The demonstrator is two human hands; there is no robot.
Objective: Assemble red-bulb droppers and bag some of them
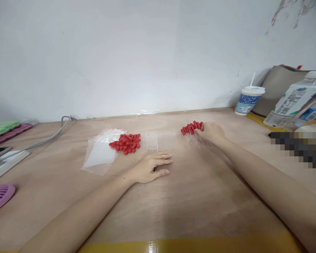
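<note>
My left hand (154, 167) lies palm down on the table, fingers stretched out and apart, holding nothing. Just beyond its fingertips is a row of clear, thin dropper tubes (160, 141), side by side. A heap of loose red rubber bulbs (126, 143) sits left of the tubes. Farther right, my right hand (211, 133) is closed in a pinch at a group of droppers (189, 128), clear tubes with red bulbs on their far ends. Its fingers partly hide the dropper they grip.
Clear zip bags (100, 154) lie partly under the loose bulbs. At the right stand a paper cup (249, 101) with a straw, a tilted plastic bottle (292, 100) and a grey bag (272, 89). A cable (51, 136) and a pink slatted object (1, 196) are at left.
</note>
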